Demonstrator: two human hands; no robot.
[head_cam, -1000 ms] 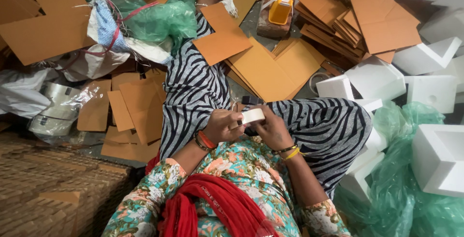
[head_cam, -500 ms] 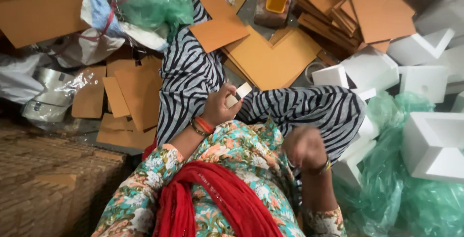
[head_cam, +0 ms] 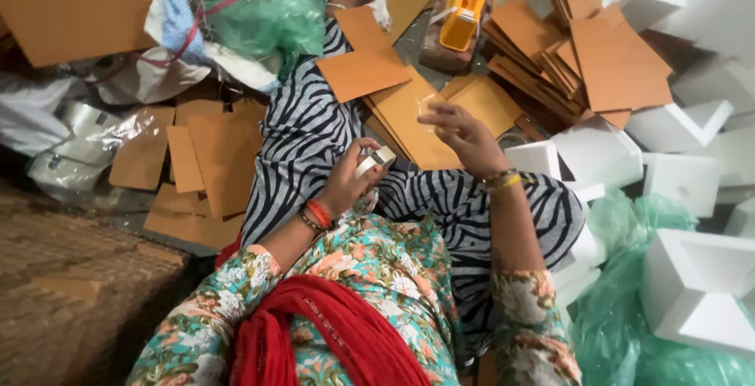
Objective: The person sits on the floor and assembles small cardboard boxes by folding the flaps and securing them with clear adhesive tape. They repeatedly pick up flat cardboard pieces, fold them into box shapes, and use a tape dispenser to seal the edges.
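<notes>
My left hand (head_cam: 346, 185), with red bangles at the wrist, is closed around a small white tape roll (head_cam: 376, 160) above my zebra-striped lap. My right hand (head_cam: 464, 134) reaches forward over a stack of brown cardboard sheets (head_cam: 401, 122). Its thumb and forefinger pinch what looks like a short strip of clear tape (head_cam: 429, 107), and the other fingers are spread. One smaller cardboard sheet (head_cam: 363, 71) lies on my left leg.
White foam corner blocks (head_cam: 598, 154) and green plastic bags (head_cam: 629, 331) crowd the right side. More cardboard stacks (head_cam: 605, 63) lie at the back right, with a yellow tool (head_cam: 465, 4) on a block. Loose cardboard pieces (head_cam: 212, 158) and crumpled plastic (head_cam: 71, 142) lie at left.
Both hands were together at the tape roll. My right hand pulled back to my side, then swung forward over the cardboard. My left hand stayed at my lap with the roll.
</notes>
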